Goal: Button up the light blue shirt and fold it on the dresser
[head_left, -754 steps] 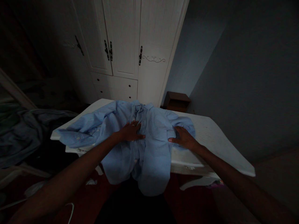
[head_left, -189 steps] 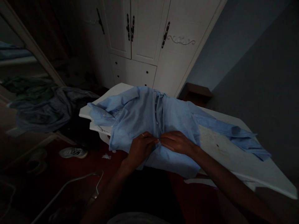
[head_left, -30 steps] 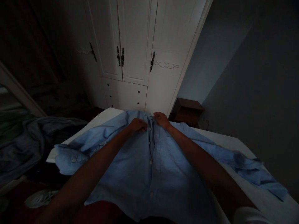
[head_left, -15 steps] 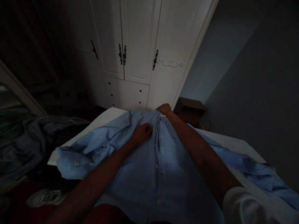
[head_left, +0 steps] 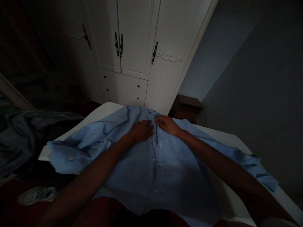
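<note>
Room, dim: a white wardrobe [head_left: 132, 37] with dark handles and drawers is standing beyond the hands. A brown cabinet [head_left: 190, 101], low and open-fronted, is sitting beyond and to the right of them, near a grey-blue wall [head_left: 248, 82].

Bench [head_left: 100, 114], white: running beneath both hands.

Shirt [head_left: 134, 167], light blue, long-sleeved, pale buttons: lying front up across the bench, directly under the hands. Its collar is lying just beyond them, its hem hanging on the near side; one sleeve is stretching out to either side.

Left hand [head_left: 142, 130], ringed: resting on the shirt just beside the button strip, fingers extended.

Right hand [head_left: 168, 125]: touching the opposite front edge below the collar, fingers bent; whether they are gripping cloth, one cannot tell. The hands are lying close together, fingertips nearly meeting.

Grey cloth [head_left: 26, 135], heaped: lying well left of the left hand.

Shoe [head_left: 36, 194], pale, laced: resting on the red floor [head_left: 11, 190], nearer the wearer and left of both hands.
</note>
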Demonstrator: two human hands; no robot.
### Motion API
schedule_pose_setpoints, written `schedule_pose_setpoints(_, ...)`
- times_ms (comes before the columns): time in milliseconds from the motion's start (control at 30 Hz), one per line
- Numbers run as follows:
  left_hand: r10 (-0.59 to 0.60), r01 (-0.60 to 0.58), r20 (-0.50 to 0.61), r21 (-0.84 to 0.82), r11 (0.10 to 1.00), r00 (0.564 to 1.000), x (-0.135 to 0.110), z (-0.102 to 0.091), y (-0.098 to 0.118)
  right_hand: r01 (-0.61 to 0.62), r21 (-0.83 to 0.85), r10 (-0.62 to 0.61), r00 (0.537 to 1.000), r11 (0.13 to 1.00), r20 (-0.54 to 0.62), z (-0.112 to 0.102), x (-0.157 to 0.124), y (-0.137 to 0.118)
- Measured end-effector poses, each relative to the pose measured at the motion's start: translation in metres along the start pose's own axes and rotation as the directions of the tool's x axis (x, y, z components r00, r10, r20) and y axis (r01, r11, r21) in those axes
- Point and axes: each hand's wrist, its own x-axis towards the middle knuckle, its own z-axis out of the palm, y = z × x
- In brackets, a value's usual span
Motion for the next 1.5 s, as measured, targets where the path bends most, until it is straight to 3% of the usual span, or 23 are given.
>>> schedule_pose_setpoints(100, 0.015, -0.02, 0.074, 0.057, 0.998, 0.997, -0.003, 0.0, 0.0, 0.259, -0.046, -0.244, 0.946, 0.965, 0.212, -0.005, -0.04, -0.022)
schedule_pose_setpoints(200, 0.023, -0.025, 0.128, 0.019, 1.0, 0.992, -0.006, -0.008, 0.001, 0.353, -0.067, -0.324, 0.908, 0.933, 0.266, -0.013, -0.067, -0.039)
schedule_pose_setpoints(333, 0.127, -0.122, 0.153, -0.041, 0.992, 0.98, -0.013, -0.023, 0.005, 0.4, -0.072, -0.364, 0.884, 0.914, 0.293, -0.017, -0.085, -0.052)
schedule_pose_setpoints(500, 0.291, -0.265, 0.197, -0.146, 0.953, 0.936, -0.021, -0.034, 0.009, 0.463, -0.148, -0.376, 0.836, 0.874, 0.399, -0.006, -0.096, -0.058)
schedule_pose_setpoints(700, 0.252, -0.217, 0.191, -0.187, 0.958, 0.949, -0.022, -0.042, 0.01, 0.511, -0.274, -0.389, 0.832, 0.815, 0.395, -0.001, -0.1, -0.062)
schedule_pose_setpoints(967, 0.388, -0.339, 0.232, -0.225, 0.914, 0.892, -0.02, -0.044, 0.016, 0.576, -0.224, -0.453, 0.784, 0.786, 0.425, -0.003, -0.108, -0.068)
schedule_pose_setpoints(1133, 0.407, -0.377, 0.245, -0.161, 0.912, 0.88, -0.017, -0.044, 0.016, 0.582, -0.296, -0.448, 0.793, 0.757, 0.413, -0.003, -0.113, -0.071)
schedule_pose_setpoints(1267, 0.394, -0.362, 0.24, -0.167, 0.917, 0.887, -0.015, -0.049, 0.016, 0.608, -0.331, -0.448, 0.775, 0.721, 0.446, -0.003, -0.111, -0.071)
schedule_pose_setpoints(1500, 0.372, -0.299, 0.141, -0.374, 0.878, 0.917, -0.013, -0.059, 0.019, 0.645, -0.226, -0.514, 0.736, 0.73, 0.44, -0.002, -0.112, -0.074)
